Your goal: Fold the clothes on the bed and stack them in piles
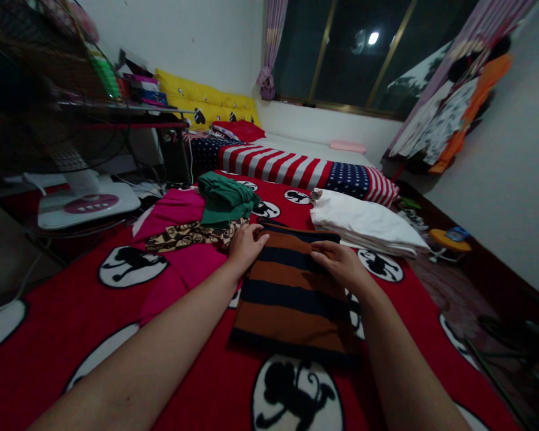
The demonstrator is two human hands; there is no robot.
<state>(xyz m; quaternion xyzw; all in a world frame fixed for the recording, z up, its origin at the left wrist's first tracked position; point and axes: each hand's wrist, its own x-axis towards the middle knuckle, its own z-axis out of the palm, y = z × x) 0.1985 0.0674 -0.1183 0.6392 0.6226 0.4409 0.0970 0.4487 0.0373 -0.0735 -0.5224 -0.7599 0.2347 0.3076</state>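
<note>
A folded piece of clothing with brown and navy stripes [294,293] lies flat in front of me on a red blanket [197,383] patterned with black monkey figures in white ovals. At its upper left edge rests my left hand [246,246], thumb and fingers slightly apart. My right hand [339,262] lies on its upper right part, fingers stretched inward over the cloth. Left of it is a loose pile: a green garment [229,199], a brown-and-tan patterned cloth [179,236] and a magenta garment [179,209]. Folded white cloth [363,218] lies to the right.
Behind stands a bed with a stars-and-stripes cover [273,167] and a yellow headboard cushion [206,99]. A fan [87,200] and a cluttered desk [139,117] are at the left. Clothes [458,114] hang at the right, above a small round stool [449,240].
</note>
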